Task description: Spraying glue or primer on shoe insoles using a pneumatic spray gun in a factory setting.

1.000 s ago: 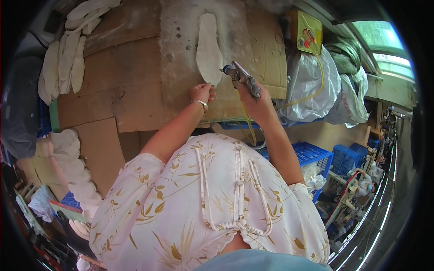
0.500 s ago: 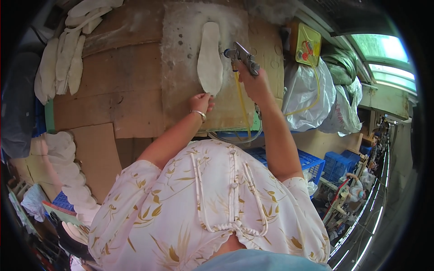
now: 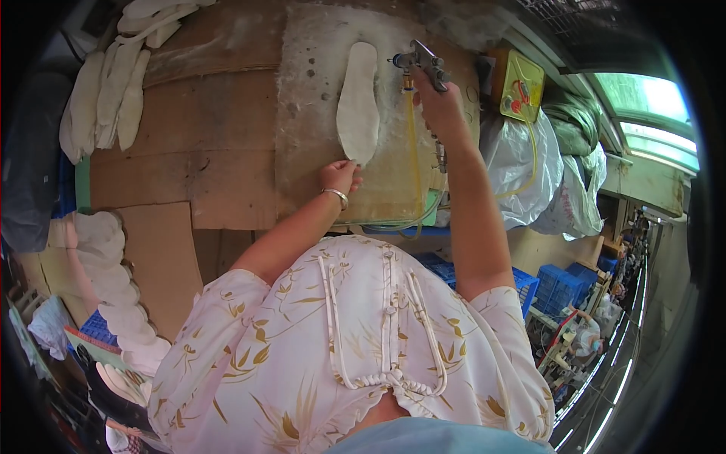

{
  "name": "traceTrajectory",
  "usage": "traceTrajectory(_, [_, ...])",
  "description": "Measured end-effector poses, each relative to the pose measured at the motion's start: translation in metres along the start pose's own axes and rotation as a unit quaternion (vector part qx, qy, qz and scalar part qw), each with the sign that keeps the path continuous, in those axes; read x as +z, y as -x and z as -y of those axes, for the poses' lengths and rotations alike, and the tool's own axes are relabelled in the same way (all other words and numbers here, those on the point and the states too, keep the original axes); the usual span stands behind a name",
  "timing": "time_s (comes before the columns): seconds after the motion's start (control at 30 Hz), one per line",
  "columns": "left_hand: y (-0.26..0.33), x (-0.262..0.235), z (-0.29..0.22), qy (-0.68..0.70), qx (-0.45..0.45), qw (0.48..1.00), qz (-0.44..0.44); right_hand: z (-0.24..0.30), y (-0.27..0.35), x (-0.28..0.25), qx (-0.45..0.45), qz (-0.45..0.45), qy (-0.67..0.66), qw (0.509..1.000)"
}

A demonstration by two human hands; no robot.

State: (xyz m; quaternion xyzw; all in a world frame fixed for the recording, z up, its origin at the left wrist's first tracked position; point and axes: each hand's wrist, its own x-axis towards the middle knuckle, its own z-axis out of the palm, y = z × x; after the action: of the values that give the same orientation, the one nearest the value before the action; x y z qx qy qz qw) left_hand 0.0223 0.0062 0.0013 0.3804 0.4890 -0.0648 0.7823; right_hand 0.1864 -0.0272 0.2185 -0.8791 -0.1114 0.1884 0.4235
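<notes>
A white insole (image 3: pixel 358 102) lies lengthwise on a cardboard sheet (image 3: pixel 302 144) that is dusted with pale residue. My left hand (image 3: pixel 342 177) pinches the insole's near end, with a bracelet round the wrist. In my right hand (image 3: pixel 445 113) is a metal spray gun (image 3: pixel 423 66), held right of the insole's far half with its nozzle pointing left. A yellow hose (image 3: pixel 412 144) hangs from the gun down toward the table's near edge. The gun and the insole are apart. Whether my finger presses the trigger cannot be made out.
Several white insoles (image 3: pixel 113 94) lie at the far left, and a row of overlapping ones (image 3: pixel 106 257) at the near left. A yellow container (image 3: pixel 520 85) with a hose stands at the right by white plastic bags (image 3: pixel 522 166). Blue crates (image 3: pixel 563 284) and a person (image 3: pixel 587 333) are farther right.
My right hand has moved the spray gun away from me and slightly right. My left hand keeps its pinch on the insole's near end. The whole view has shifted slightly.
</notes>
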Motion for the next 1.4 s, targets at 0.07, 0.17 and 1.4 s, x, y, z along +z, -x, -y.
traceTrajectory(0.07, [0.0, 0.0, 0.0, -0.002, 0.0, 1.0, 0.001, -0.002, 0.0, -0.003, 0.043, 0.005, 0.005, 0.999])
traceTrajectory(0.17, [0.001, 0.0, 0.0, -0.002, 0.002, 1.0, 0.006, -0.002, 0.006, -0.008, 0.067, 0.01, 0.017, 0.998])
traceTrajectory(1.4, [0.0, 0.001, 0.003, 0.012, 0.032, 0.999, 0.0, -0.061, 0.139, -0.026, 0.054, 0.1, 0.015, 0.993])
